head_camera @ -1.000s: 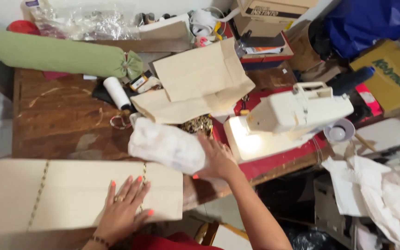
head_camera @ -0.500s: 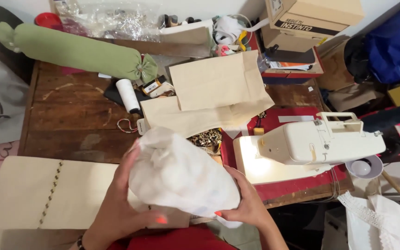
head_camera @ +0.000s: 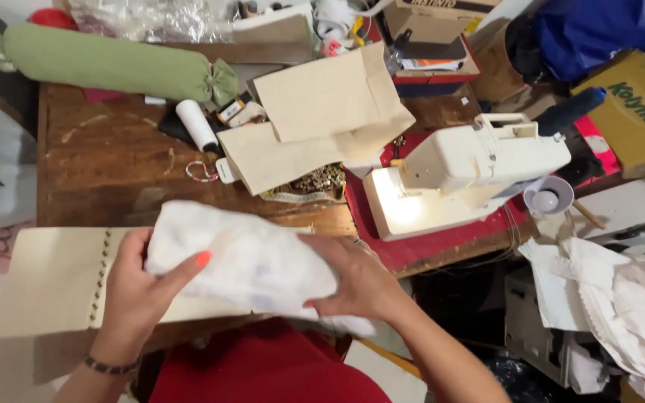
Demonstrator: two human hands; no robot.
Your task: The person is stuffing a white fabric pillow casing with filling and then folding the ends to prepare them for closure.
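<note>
White cloth fills the space between both hands: a soft, crumpled bundle (head_camera: 244, 261), pale with a faint mottled print, bunched into a fat roll that lies across the near edge of the wooden table (head_camera: 98, 179). The left hand (head_camera: 139, 287) closes around its left end, thumb laid over the top with an orange nail showing, the other fingers curled under and out of sight. The right hand (head_camera: 356, 280) presses on the right end, fingers spread flat over the fabric and wrapped loosely about it; a loose tail of the cloth hangs below that palm. Under the bundle and just left of the left fingers lies a tan paper sheet (head_camera: 46, 280) with a line of stitching running down it. Beyond the right fingers, well apart, stands a cream sewing machine (head_camera: 479, 160) with its lamp lit. Past both hands, farther up the table, lie folded paper bags (head_camera: 315, 119) and a white thread spool (head_camera: 197, 125)
</note>
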